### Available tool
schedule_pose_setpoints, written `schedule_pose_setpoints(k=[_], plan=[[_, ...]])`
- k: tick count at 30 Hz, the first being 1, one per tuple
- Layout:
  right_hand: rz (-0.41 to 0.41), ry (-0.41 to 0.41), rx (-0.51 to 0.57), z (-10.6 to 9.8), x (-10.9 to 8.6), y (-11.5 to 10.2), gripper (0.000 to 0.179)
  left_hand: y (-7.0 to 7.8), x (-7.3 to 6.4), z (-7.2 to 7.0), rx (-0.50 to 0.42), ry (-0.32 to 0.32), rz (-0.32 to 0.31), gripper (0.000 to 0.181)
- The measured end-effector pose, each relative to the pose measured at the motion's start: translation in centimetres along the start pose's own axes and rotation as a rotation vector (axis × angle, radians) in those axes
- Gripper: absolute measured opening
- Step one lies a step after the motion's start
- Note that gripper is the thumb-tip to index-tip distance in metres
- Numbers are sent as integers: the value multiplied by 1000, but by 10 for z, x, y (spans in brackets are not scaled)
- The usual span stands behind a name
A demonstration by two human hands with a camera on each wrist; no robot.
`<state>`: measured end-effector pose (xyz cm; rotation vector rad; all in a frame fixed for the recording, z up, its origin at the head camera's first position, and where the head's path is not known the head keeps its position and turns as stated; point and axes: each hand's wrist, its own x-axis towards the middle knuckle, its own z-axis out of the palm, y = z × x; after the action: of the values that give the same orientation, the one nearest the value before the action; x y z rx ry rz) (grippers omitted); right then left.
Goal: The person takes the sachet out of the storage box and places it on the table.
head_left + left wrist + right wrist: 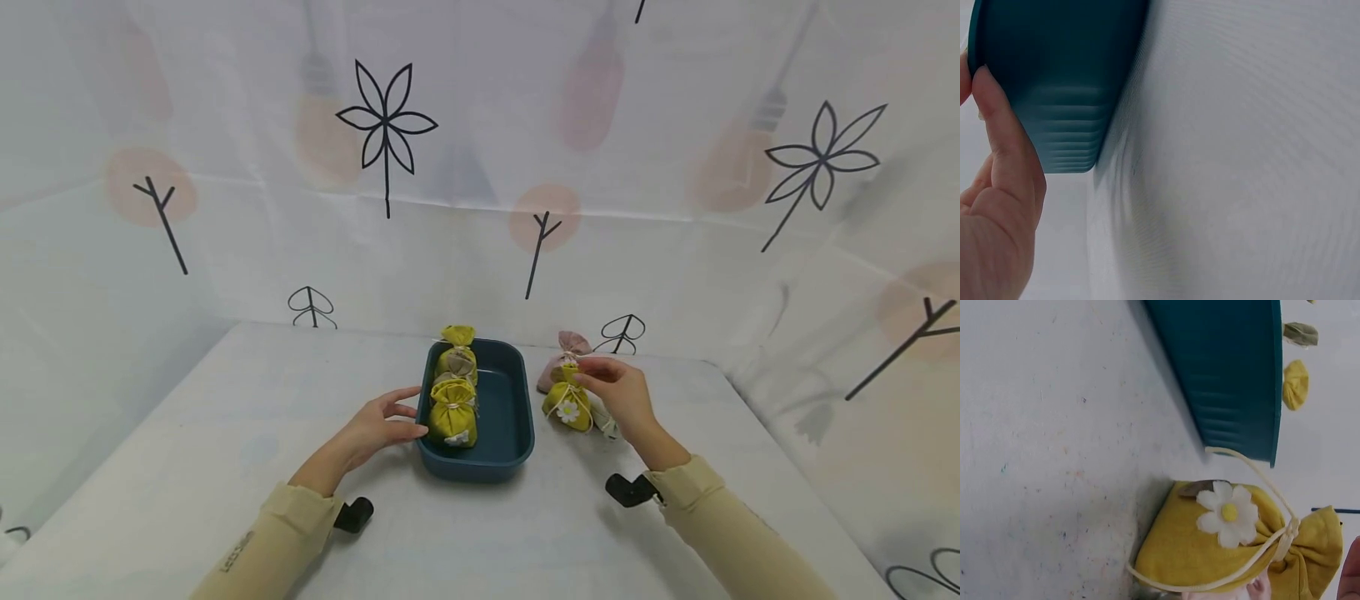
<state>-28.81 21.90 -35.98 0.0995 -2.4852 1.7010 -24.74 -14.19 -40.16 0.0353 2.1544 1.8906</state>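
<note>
My left hand (382,425) rests at the left rim of a dark blue rectangular basin (517,408), thumb and fingers extended against its edge. Along the basin's left side stand drawstring pouches: a yellow one (452,425) in front, a grey-green one (459,363) and another yellow one (459,335) behind. To the basin's right, my right hand (618,396) pinches the gathered top of a yellow pouch (1179,544) with a white felt daisy (1229,514). That pouch sits low on the table; only a fingertip shows in the right wrist view.
Behind the daisy pouch stands a pink pouch (551,371), and a pale pouch (603,417) lies partly hidden by my right hand. A white cloth covers the table (465,542). A patterned curtain (465,267) hangs behind it.
</note>
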Motion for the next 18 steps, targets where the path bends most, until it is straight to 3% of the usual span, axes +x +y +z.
schedule_pose_setpoints(k=[18], plan=[[22, -46, 82, 29, 2, -10, 34, -3, 1, 0, -10, -4, 2, 74]])
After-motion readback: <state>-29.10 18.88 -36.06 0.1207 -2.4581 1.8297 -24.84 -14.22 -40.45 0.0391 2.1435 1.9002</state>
